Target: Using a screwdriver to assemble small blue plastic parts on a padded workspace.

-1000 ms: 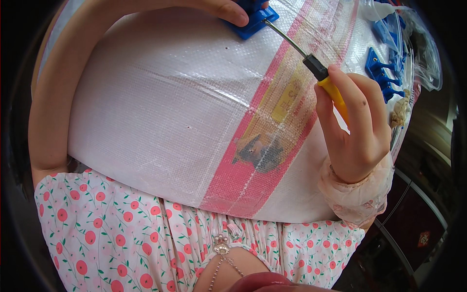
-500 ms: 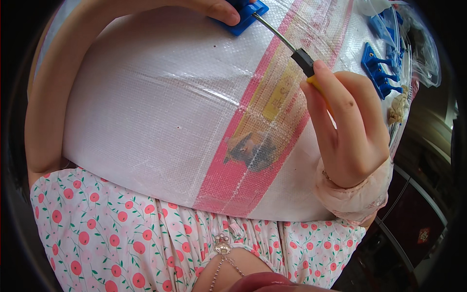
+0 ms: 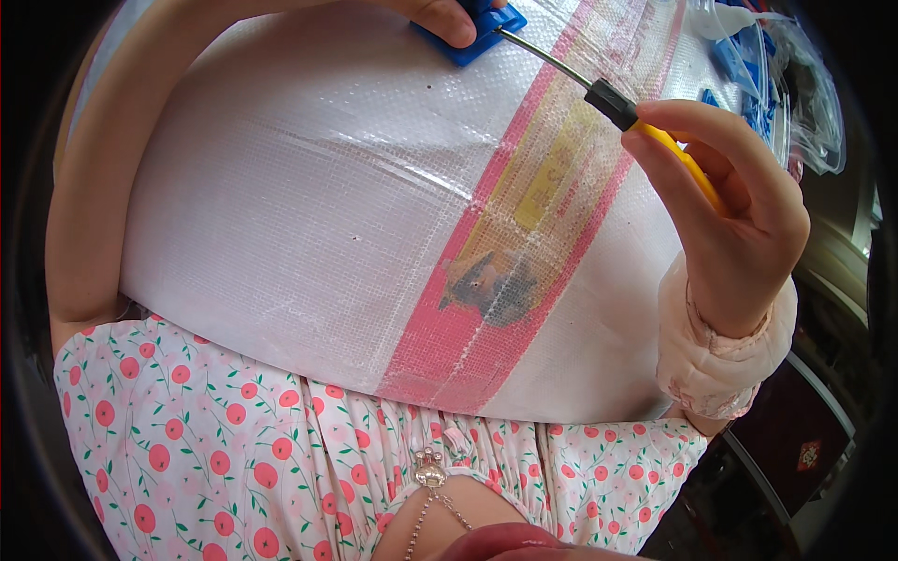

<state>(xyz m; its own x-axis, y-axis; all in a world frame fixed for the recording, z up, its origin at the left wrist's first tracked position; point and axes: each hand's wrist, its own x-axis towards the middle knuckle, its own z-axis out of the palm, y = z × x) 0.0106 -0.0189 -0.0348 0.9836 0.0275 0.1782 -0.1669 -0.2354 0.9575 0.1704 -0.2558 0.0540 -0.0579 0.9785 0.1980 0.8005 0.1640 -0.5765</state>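
Observation:
At the top edge, my left hand [image 3: 443, 21] presses a blue plastic piece [image 3: 470, 49] with a flat, square-edged base; the frame's edge cuts off part of both. My right hand [image 3: 739, 178] grips a screwdriver [image 3: 611, 101] by its yellow handle, thumb and fingers closed round it. Its black collar and thin metal shaft point up and left, and the tip meets the blue piece close to my left thumb. Whether a screw sits under the tip is too small to tell.
A white woven plastic sheet [image 3: 253, 215] with a pink and yellow printed band [image 3: 440, 346] covers the work surface. Clear plastic bags [image 3: 818, 112] and several blue plastic parts [image 3: 734, 65] lie at the upper right, some hidden behind my right hand.
My right hand has shifted right and turned, showing more of the yellow handle; the screwdriver lies at a flatter angle. The tip stays at the blue piece, which moved slightly right with my left hand.

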